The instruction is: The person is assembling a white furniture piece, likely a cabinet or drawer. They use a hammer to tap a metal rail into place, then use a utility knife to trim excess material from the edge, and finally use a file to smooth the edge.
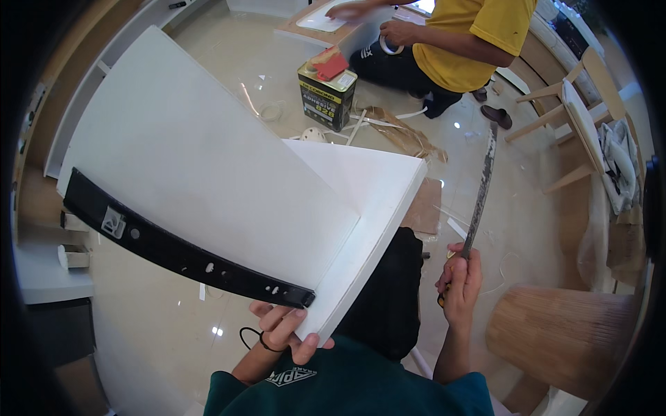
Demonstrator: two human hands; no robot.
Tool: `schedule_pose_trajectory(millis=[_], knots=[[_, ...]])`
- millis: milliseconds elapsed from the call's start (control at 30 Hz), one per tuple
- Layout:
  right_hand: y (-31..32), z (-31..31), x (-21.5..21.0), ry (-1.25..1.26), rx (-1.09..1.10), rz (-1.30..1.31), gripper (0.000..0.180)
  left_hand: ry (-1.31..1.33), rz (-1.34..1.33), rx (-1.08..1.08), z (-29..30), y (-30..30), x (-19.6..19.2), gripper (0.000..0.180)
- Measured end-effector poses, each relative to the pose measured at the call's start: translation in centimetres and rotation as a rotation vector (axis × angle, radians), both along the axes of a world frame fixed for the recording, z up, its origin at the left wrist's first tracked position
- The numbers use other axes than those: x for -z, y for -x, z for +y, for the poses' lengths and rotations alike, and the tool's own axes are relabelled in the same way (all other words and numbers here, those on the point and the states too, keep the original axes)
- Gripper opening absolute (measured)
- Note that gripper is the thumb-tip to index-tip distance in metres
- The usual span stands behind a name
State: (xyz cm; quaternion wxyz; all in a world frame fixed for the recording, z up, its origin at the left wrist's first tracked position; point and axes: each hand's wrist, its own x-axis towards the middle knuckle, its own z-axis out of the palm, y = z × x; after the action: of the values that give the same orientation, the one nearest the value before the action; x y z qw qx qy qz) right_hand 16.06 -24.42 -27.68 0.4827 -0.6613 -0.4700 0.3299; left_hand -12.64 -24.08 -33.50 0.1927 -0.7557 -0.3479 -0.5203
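Observation:
A large white panel piece leans in front of me, joined to a narrower white board at its right end. Along its near edge runs a black metal rail with several holes. My left hand has its fingers curled round the near corner of the white board, by the rail's end. Off to the right, my right hand is closed on a long flat file with a yellow and black handle. The blade, dark with whitish patches, points away from me and is apart from the panel.
Beyond the panel stands a square dark adhesive can with a red spreader on top. A person in a yellow shirt kneels behind it, holding a tape roll. Brown paper, a wooden chair and a wooden seat lie rightward.

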Motion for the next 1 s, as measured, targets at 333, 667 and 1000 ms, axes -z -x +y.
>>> schedule_pose_trajectory(millis=[333,667,1000], knots=[[2.8,-1.1,-0.4,-0.115,-0.068,0.113,0.03,0.101,-0.067,0.107,-0.8,-0.7,0.9,0.022],[2.7,4.6,-2.5,0.071,-0.226,0.083,0.039,0.088,-0.057,0.13,-1.1,-1.3,1.8,0.025],[1.7,8.4,-3.9,0.126,-0.662,0.057,0.01,0.189,-0.01,0.128,-1.8,-0.9,1.0,0.032]])
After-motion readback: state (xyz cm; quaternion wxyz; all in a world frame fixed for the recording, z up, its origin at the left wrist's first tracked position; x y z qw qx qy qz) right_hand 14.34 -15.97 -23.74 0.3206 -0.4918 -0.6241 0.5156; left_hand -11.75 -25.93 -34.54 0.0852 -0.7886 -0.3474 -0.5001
